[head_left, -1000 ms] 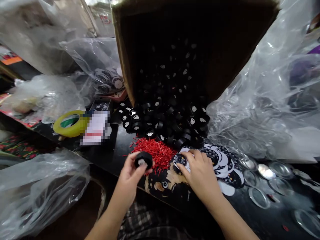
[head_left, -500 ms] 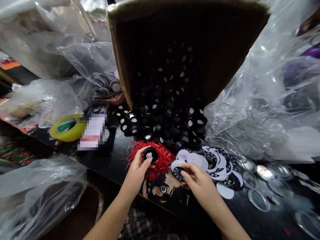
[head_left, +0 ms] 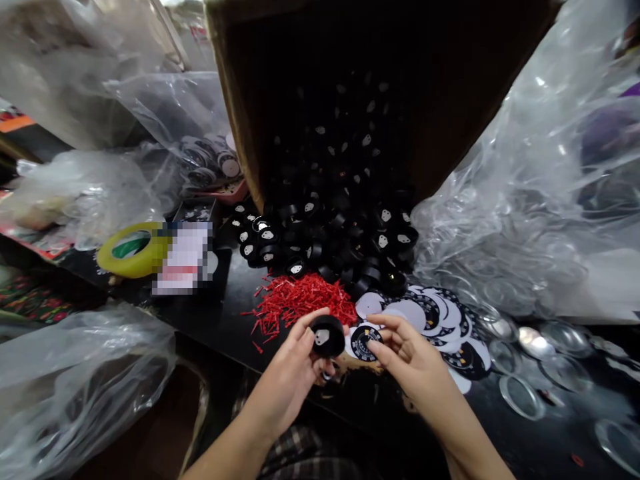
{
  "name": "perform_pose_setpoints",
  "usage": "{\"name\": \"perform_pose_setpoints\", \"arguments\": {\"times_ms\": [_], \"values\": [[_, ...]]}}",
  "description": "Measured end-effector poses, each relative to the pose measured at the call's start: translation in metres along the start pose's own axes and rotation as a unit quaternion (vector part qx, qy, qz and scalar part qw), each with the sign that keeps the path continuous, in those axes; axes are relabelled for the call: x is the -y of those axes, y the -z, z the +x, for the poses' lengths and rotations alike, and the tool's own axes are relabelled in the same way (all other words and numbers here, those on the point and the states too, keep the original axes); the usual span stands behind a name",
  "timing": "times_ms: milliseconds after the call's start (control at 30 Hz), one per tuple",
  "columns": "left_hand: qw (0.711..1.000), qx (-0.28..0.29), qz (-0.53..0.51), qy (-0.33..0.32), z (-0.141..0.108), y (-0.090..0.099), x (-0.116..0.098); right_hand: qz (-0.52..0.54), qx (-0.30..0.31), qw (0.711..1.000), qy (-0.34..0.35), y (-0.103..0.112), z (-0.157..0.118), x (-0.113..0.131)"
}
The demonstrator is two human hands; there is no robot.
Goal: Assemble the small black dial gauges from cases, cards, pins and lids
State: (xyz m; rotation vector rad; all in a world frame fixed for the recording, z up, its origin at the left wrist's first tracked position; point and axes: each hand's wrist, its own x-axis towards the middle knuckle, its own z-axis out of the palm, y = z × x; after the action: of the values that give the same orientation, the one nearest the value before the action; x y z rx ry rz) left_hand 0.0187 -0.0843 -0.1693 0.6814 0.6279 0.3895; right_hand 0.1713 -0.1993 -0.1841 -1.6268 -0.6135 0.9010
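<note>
Between the fingers of my left hand (head_left: 295,367) is a round black plastic cup-shaped housing (head_left: 329,337), tilted so that a white patch shows inside it. Just to its right, my right hand (head_left: 407,350) pinches a printed dial disc (head_left: 364,342), black with white markings and a white edge. The housing and the disc are close together; I cannot tell whether they touch. Behind my hands lies a heap of small red plastic pins (head_left: 305,300). More dial discs (head_left: 440,317), some white side up, are spread beyond my right hand.
A big open carton (head_left: 230,100) lies tipped at the back, with many black housings (head_left: 310,250) spilling out. Clear rings (head_left: 521,397) and plastic bags (head_left: 505,220) are at the right. A yellow tape roll (head_left: 133,250) sits at the left.
My left hand has moved right and down with the black housing, away from the red pins. My right hand has raised the dial disc off the pile, turning its printed face toward me.
</note>
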Motion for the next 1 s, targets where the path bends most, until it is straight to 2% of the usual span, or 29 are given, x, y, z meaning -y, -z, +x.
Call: {"name": "perform_pose_setpoints", "arguments": {"times_ms": [167, 267, 367, 433, 533, 667, 833, 933, 1000], "values": [[0.997, -0.034, -0.065, 0.018, -0.004, -0.004, 0.012, -0.067, -0.024, 0.997, 0.016, -0.003, -0.009, 0.006], [0.997, -0.027, -0.069, 0.039, -0.005, -0.003, 0.016, -0.11, -0.036, 0.989, 0.088, -0.005, -0.012, 0.009], [0.999, -0.02, -0.031, 0.039, -0.008, -0.004, 0.021, -0.148, 0.012, 0.972, 0.184, -0.013, -0.015, 0.014], [0.999, -0.012, 0.017, 0.028, -0.009, -0.005, 0.024, -0.182, 0.013, 0.96, 0.21, -0.018, -0.016, 0.018], [0.997, 0.006, 0.077, 0.019, -0.009, -0.005, 0.025, -0.226, -0.013, 0.954, 0.194, -0.02, -0.016, 0.022], [0.993, 0.017, 0.114, 0.026, -0.009, -0.005, 0.023, -0.25, 0.016, 0.951, 0.181, -0.017, -0.015, 0.024], [0.993, 0.025, 0.114, 0.036, -0.005, -0.004, 0.023, -0.267, -0.007, 0.959, 0.098, -0.016, -0.014, 0.022], [0.995, 0.024, 0.097, 0.024, -0.007, -0.004, 0.029, -0.277, -0.012, 0.957, 0.08, -0.014, -0.014, 0.016], [0.994, 0.008, 0.105, 0.006, -0.012, -0.003, 0.031, -0.271, 0.011, 0.959, 0.079, -0.014, -0.014, 0.008]]}}
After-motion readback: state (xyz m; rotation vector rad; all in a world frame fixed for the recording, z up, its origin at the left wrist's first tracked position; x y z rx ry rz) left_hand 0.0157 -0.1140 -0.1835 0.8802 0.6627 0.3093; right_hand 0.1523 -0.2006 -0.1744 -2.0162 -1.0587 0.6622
